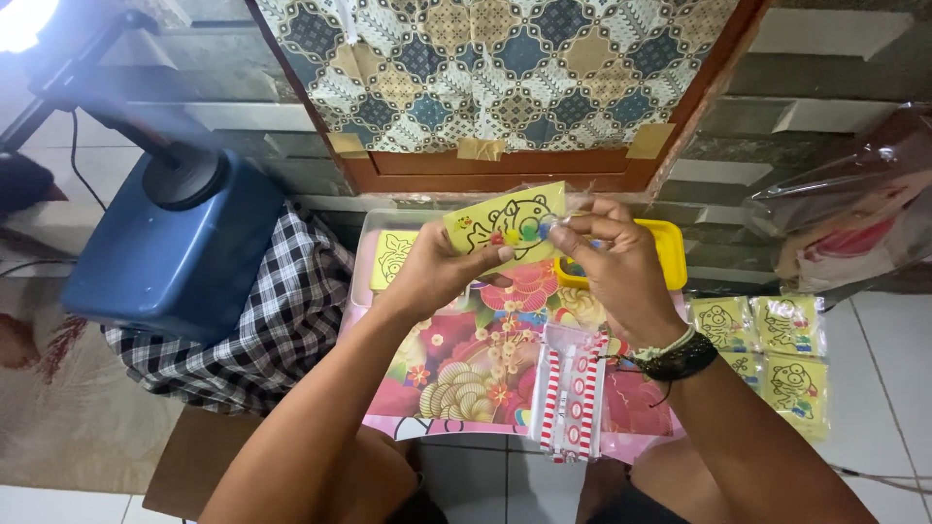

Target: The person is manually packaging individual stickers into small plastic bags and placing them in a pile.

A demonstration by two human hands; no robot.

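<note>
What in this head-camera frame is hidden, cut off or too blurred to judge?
- Small tool in the right hand: fingers cover it, tip blurred.
- Yellow tray: contents hidden behind that hand.
- Yellow picture card in the left hand: lower edge covered by fingers.
- Second card: partly behind the left hand.
- Plastic bag: cut off by right edge.

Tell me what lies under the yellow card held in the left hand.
Beneath the yellow card in the left hand: a floral tray and part of a yellow tub. The tub's contents are mostly hidden.
</note>
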